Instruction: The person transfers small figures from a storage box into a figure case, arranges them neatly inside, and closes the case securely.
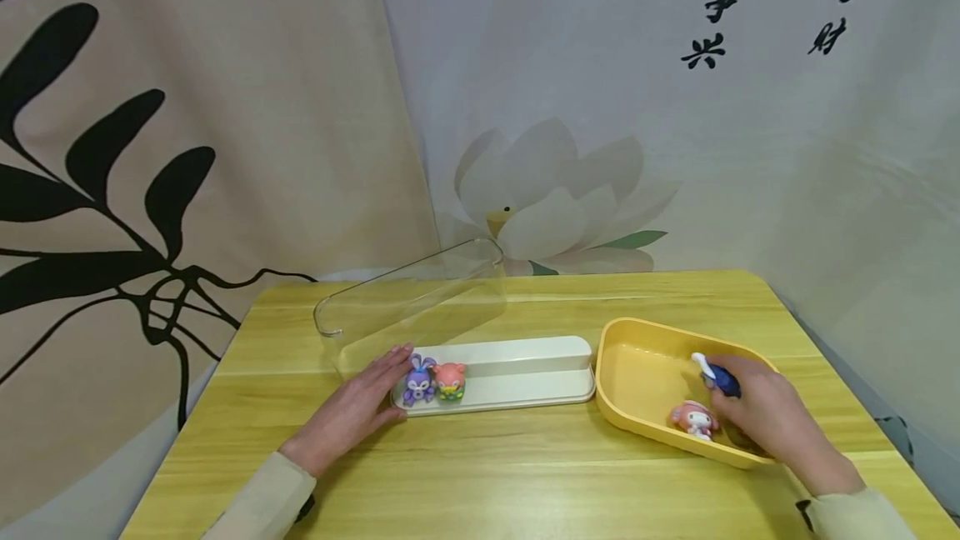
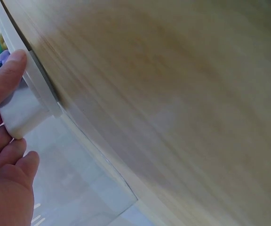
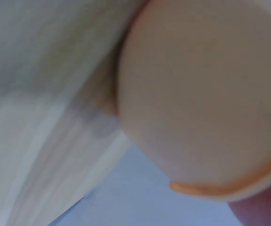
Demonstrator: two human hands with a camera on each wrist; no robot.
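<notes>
My left hand [image 1: 357, 408] grips the left end of a long white base [image 1: 517, 373], its thumb at the near edge in the left wrist view. On that base, beside the fingers, a purple rabbit figurine [image 1: 419, 382] and a pink figurine [image 1: 451, 380] stand side by side. Over the yellow tray [image 1: 626, 336], my right hand [image 1: 772, 407] pinches a dark blue and white figurine [image 1: 722, 378]. A pink and white figurine [image 1: 694, 420] sits in the tray just below the fingers. Up close, the tray's outer wall [image 3: 201, 94] fills most of the right wrist view.
A clear plastic cover [image 1: 420, 298] stands behind the white base at the back left of the wooden table [image 1: 480, 473]. Beyond the table's far edge hangs a printed curtain [image 1: 570, 65]. The yellow tray is close to the base's right end.
</notes>
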